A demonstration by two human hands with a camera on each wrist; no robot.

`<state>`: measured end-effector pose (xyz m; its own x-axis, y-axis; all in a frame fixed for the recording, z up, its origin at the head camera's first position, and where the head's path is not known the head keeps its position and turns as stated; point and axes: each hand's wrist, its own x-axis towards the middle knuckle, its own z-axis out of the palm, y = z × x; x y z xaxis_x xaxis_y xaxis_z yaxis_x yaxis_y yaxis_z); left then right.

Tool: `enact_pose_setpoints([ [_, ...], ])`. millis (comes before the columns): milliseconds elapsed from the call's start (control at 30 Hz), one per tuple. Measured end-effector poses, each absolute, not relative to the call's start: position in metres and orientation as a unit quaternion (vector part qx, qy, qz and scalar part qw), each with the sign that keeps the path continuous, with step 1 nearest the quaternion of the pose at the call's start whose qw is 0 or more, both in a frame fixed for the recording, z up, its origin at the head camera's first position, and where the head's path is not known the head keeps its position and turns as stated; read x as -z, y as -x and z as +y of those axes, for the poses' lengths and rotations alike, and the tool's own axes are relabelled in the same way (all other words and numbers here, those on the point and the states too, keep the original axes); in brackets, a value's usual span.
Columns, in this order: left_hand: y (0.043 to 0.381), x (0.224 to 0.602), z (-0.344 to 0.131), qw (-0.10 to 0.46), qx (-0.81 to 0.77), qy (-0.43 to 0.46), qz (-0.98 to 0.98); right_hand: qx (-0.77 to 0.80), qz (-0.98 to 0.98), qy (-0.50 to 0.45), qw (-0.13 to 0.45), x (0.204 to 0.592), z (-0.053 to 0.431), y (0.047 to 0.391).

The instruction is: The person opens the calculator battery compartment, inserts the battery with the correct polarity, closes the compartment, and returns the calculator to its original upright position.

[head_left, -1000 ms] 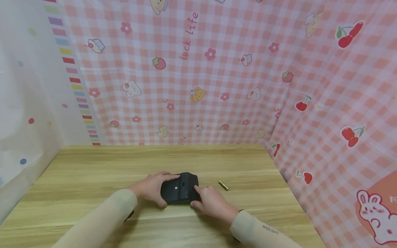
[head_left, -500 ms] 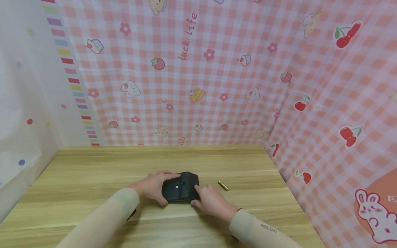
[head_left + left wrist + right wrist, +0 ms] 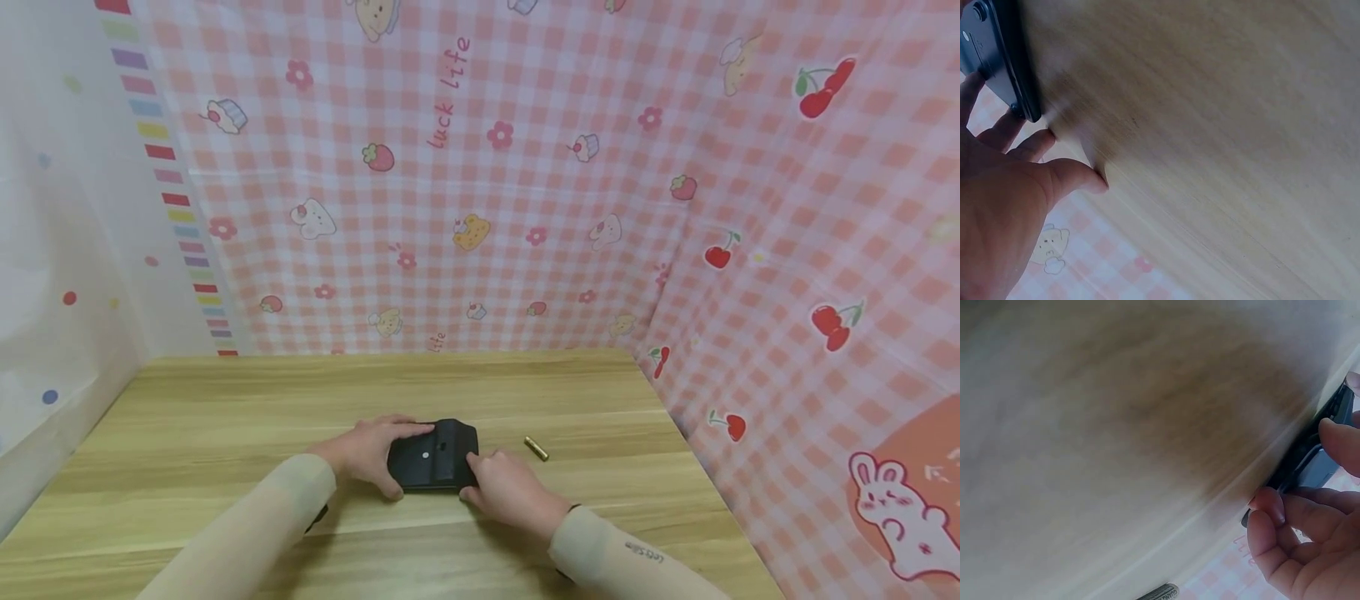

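On the table in the head view lies a black plastic device (image 3: 416,471) with a raised band across it and a small pale round spot. My left hand (image 3: 366,457) holds its left end, fingers at the far edge and thumb at the near edge. The right end is gripped by my right hand (image 3: 516,493), index finger and thumb against the corner. In the left wrist view the device (image 3: 1007,56) shows at upper left, against the fingers. My right hand (image 3: 1316,537) pinches the device's edge (image 3: 1300,456) in the right wrist view, hiding part of it.
A gold battery (image 3: 536,448) lies on the wood-grain table (image 3: 300,392), right of the device; the right wrist view catches one end of the battery (image 3: 1163,592). Pink checked cloth (image 3: 420,200) hangs behind and on the right, with a white dotted sheet (image 3: 67,225) at left.
The head view has shifted slightly, moving the scene a little to the left. Both hands keep their hold on the device, and the battery stays beside it.
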<state>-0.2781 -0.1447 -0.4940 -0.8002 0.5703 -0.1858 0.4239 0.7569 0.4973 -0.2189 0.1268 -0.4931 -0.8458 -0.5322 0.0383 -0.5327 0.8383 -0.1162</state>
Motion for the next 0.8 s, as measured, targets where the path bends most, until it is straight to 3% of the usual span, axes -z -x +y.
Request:
enact_pose_setpoints([
  [800,0.268,0.499,-0.164,0.138,-0.251,-0.244,0.926,-0.098,-0.959,-0.264,-0.015,0.488,0.137,0.216],
])
